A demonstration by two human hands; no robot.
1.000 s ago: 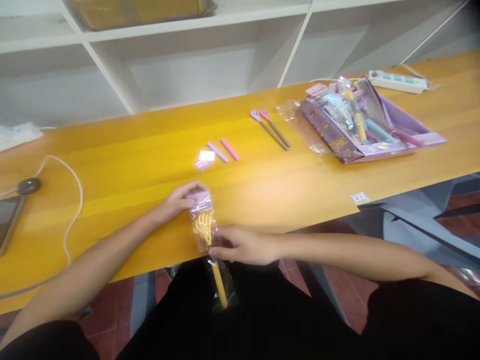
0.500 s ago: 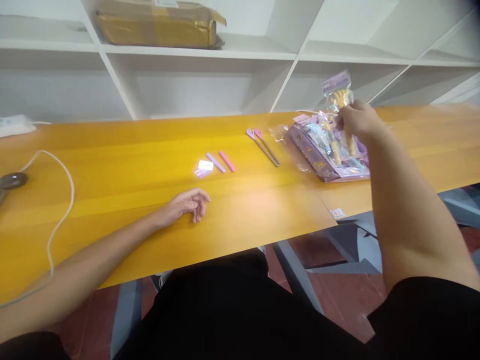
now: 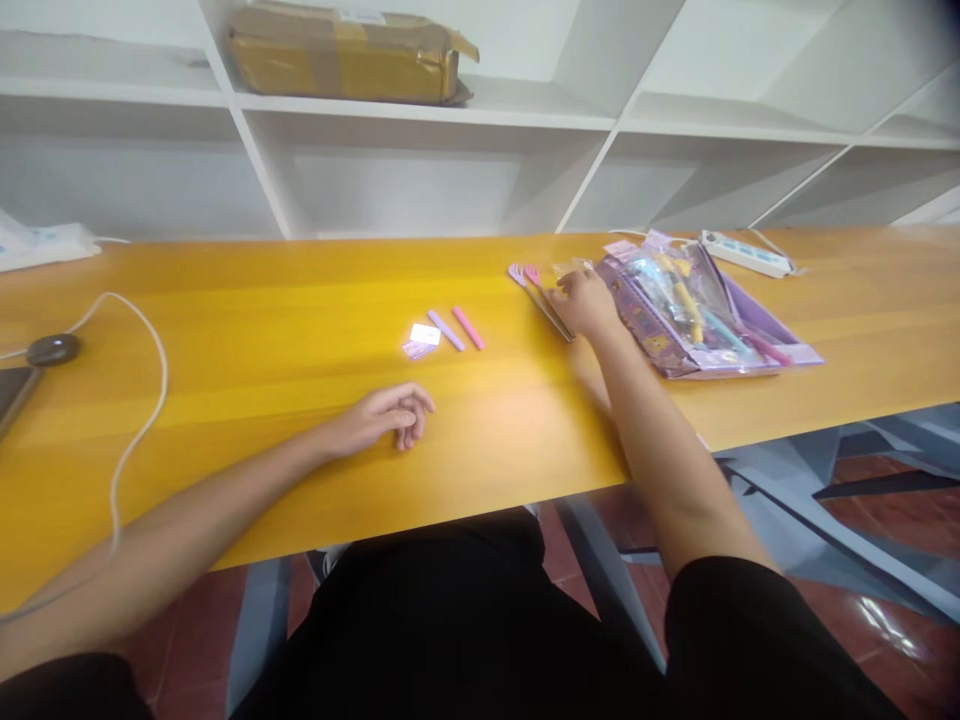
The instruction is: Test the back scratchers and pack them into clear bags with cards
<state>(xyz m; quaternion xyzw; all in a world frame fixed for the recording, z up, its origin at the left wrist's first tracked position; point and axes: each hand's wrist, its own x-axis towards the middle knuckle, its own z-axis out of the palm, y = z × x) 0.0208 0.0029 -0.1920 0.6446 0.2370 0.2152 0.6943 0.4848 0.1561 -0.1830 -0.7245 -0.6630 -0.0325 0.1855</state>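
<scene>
My left hand [image 3: 397,413] rests on the table with its fingers loosely bent and holds nothing. Beyond it lie a lilac stick [image 3: 446,330], a pink stick [image 3: 469,328] and small white and purple cards [image 3: 424,340]. My right hand [image 3: 585,300] is low over the table, beside a lilac back scratcher [image 3: 516,273] and a pink back scratcher [image 3: 533,275] with thin metal rods. Clear plastic wrapping [image 3: 573,267] shows just behind this hand. Motion blur hides whether its fingers grip anything. To its right, a purple display box [image 3: 664,352] holds several bagged back scratchers.
White shelves [image 3: 427,122] line the back, with a taped carton [image 3: 345,55] on one. A power strip [image 3: 746,253] lies behind the display box. At the left are a white cable [image 3: 161,370], a dark mouse-like object [image 3: 52,349] and another white power strip [image 3: 52,245].
My right hand has moved left and down from above the display box to beside the loose back scratchers. The bagged yellow back scratcher it held up now lies in the box. The view has shifted slightly.
</scene>
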